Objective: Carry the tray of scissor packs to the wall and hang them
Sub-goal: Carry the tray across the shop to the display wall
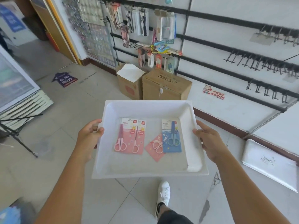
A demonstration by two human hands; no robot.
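I hold a white plastic tray level in front of me, above the tiled floor. My left hand grips its left rim and my right hand grips its right rim. Inside lie several scissor packs: two pink ones overlapping at the left, a pink one tilted in the middle, and a blue one partly over it. The white wall ahead and to the right carries black rails with bare hooks.
Two cardboard boxes stand on the floor against the wall straight ahead, below hooks hung with stationery. Another white tray lies on the floor at right. A fridge and a black stand are at left. My shoe is below.
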